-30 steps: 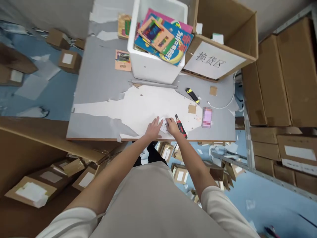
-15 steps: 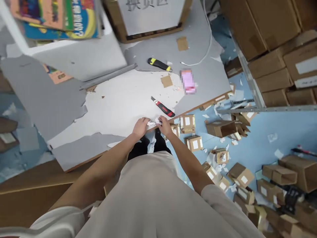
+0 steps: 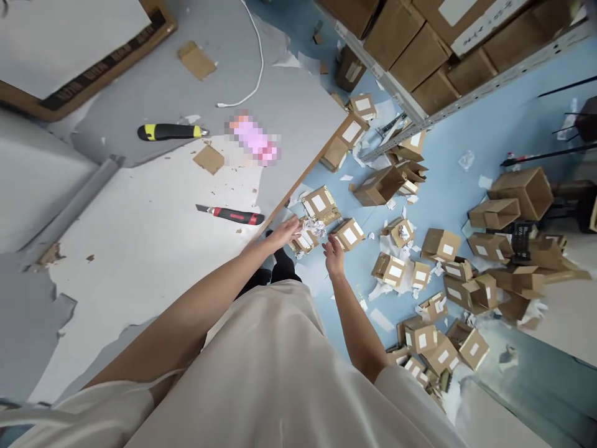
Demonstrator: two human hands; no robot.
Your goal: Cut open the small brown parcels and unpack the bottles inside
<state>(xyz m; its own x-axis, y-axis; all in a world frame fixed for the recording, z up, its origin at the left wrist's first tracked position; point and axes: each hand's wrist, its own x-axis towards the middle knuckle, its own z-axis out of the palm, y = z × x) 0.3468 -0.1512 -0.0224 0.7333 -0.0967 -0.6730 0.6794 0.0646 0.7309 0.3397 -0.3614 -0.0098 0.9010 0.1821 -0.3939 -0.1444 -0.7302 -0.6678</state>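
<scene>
My left hand (image 3: 284,233) is past the table edge with its fingers stretched out. A crumpled white paper (image 3: 315,226) shows just beyond its fingertips; whether they touch I cannot tell. My right hand (image 3: 334,254) is out over the floor, fingers apart and holding nothing. Near the table's edge, left of my hands, lies a red and black utility knife (image 3: 236,215) with its blade out. Farther back on the table is a yellow and black utility knife (image 3: 171,132).
A blurred pink object (image 3: 254,138), cardboard scraps (image 3: 209,159) and a white cable (image 3: 259,56) lie on the table (image 3: 140,249). Several small cartons (image 3: 389,269) and paper bits litter the blue floor. A metal shelf (image 3: 401,93) with boxes stands at upper right.
My view has turned right, towards the floor. Both hands have left the table edge and moved apart; the crumpled paper they held between them is out of the right hand.
</scene>
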